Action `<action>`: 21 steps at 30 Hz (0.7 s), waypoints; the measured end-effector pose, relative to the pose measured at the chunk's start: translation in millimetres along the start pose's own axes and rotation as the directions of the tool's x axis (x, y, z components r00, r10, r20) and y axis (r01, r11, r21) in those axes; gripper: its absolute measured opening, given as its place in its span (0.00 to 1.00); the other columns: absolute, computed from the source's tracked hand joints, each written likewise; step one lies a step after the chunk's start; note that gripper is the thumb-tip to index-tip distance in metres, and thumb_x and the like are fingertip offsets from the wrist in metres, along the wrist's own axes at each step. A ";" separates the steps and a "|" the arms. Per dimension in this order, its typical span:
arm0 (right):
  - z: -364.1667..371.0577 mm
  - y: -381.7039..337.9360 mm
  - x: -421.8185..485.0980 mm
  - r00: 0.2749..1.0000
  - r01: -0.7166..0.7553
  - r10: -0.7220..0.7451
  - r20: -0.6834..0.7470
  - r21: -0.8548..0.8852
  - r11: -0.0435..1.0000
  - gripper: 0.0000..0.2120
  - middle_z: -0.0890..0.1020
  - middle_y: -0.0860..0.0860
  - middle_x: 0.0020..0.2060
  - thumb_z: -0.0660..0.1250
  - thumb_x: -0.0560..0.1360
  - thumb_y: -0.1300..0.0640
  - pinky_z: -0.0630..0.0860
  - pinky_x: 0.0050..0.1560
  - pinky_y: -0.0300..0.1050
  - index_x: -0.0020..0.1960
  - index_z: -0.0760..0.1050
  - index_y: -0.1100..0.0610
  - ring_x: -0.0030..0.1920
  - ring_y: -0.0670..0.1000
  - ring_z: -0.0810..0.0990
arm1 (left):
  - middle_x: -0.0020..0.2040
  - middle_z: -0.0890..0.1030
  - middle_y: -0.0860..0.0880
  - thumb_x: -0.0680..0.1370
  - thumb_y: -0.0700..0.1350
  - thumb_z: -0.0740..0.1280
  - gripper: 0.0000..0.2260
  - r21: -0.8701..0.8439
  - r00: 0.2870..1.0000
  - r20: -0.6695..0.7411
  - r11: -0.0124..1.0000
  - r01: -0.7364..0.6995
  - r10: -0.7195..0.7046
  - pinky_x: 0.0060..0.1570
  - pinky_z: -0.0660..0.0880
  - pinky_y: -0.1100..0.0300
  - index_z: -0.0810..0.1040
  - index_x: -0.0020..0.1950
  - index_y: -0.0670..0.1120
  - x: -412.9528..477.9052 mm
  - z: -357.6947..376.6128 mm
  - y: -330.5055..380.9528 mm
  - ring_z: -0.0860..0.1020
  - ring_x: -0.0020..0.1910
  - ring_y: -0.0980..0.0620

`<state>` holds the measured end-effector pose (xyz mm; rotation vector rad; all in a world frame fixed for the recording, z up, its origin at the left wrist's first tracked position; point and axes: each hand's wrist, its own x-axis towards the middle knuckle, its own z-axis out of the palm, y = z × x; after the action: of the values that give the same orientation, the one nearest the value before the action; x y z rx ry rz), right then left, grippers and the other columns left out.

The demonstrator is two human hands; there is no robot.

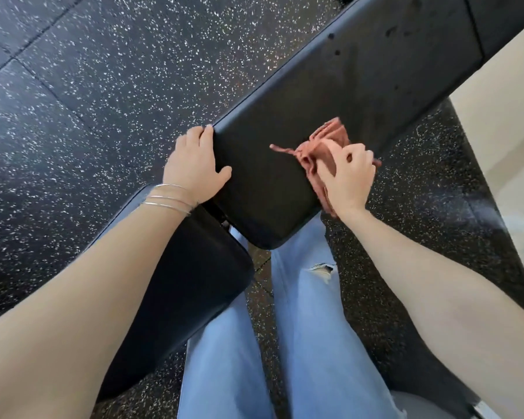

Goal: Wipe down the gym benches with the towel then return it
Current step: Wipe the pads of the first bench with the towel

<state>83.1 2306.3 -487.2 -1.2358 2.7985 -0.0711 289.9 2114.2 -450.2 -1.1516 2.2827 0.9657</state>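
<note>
**Towel bunched under the right hand on the bench pad**

A person stands over a gym bench, looking straight down. The right hand (348, 176) grips a reddish-brown towel (324, 137), its fingers (353, 152) curled and pinching the crumpled cloth against the black padded tabletop (330, 86). The towel lies near the pad's right edge, at the end closest to the person. One thin corner trails left across the pad, and another part hangs over the side below the wrist.

The left hand (194, 164) holds the opposite edge of the same tabletop. Its fingers lie close together over the rim, and the thumb is spread apart on the top surface. Thin silver bracelets (167, 198) circle that wrist.

A second black pad (194, 282) sits just beside the first, under the left forearm. Light blue jeans (309, 343), ripped at one knee, show below the pads. The floor (88, 101) is black rubber flecked with white, and a pale wall (502, 86) runs along the right.
</note>
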 end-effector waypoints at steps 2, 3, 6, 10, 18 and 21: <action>1.2 -1.9 11.4 0.881 -0.468 0.471 -0.031 0.074 0.881 0.17 0.74 0.56 0.52 0.63 0.75 0.45 0.72 0.46 0.54 0.63 0.73 0.47 0.52 0.60 0.71 | 0.73 0.61 0.40 0.76 0.51 0.66 0.35 0.022 1.000 -0.002 1.000 0.012 -0.012 0.68 0.64 0.44 0.55 0.76 0.40 2.5 1.0 6.7 0.62 0.70 0.37; 3.0 -11.3 11.0 0.773 -0.627 0.634 -0.027 0.126 0.769 0.18 0.73 0.57 0.54 0.62 0.76 0.45 0.73 0.48 0.55 0.64 0.73 0.48 0.53 0.60 0.71 | 0.73 0.61 0.40 0.75 0.51 0.67 0.35 0.031 1.000 -0.005 0.999 0.024 -0.024 0.68 0.64 0.44 0.54 0.76 0.40 3.8 1.2 9.9 0.62 0.70 0.37; 8.2 -57.8 -27.5 0.777 -0.604 0.627 -0.053 0.219 0.766 0.16 0.74 0.57 0.48 0.66 0.74 0.48 0.70 0.42 0.52 0.61 0.76 0.49 0.48 0.60 0.71 | 0.73 0.61 0.40 0.75 0.52 0.67 0.37 0.046 0.998 -0.025 0.997 0.064 -0.063 0.68 0.63 0.44 0.53 0.76 0.39 5.8 3.0 20.1 0.61 0.70 0.37; 4.0 -87.7 -102.5 0.991 -0.109 0.102 0.089 0.089 0.990 0.18 0.71 0.52 0.44 0.67 0.71 0.48 0.63 0.38 0.47 0.60 0.72 0.44 0.43 0.54 0.66 | 0.73 0.61 0.39 0.75 0.52 0.68 0.38 0.065 0.995 -0.049 0.993 0.095 -0.092 0.69 0.61 0.44 0.53 0.76 0.38 8.2 5.7 26.4 0.61 0.71 0.37; -16.3 34.7 41.0 0.994 -0.099 0.095 0.056 0.084 0.992 0.15 0.73 0.54 0.48 0.64 0.73 0.48 0.68 0.45 0.53 0.60 0.71 0.42 0.48 0.59 0.70 | 0.72 0.63 0.37 0.75 0.52 0.68 0.37 0.070 0.989 -0.058 0.987 0.142 -0.138 0.67 0.62 0.43 0.54 0.75 0.37 20.7 6.9 36.7 0.63 0.69 0.35; -17.1 48.3 105.4 0.879 -0.477 0.475 0.049 0.056 0.877 0.16 0.71 0.55 0.55 0.61 0.77 0.46 0.69 0.53 0.56 0.64 0.71 0.45 0.56 0.59 0.68 | 0.72 0.63 0.36 0.75 0.54 0.67 0.37 0.062 0.981 -0.075 0.981 0.183 -0.178 0.68 0.61 0.42 0.55 0.75 0.36 26.6 8.4 46.4 0.64 0.69 0.35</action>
<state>-24.8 2261.1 -479.6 -0.4967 2.9503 -0.1079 237.0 2125.6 -453.8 -1.3547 2.1994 0.7847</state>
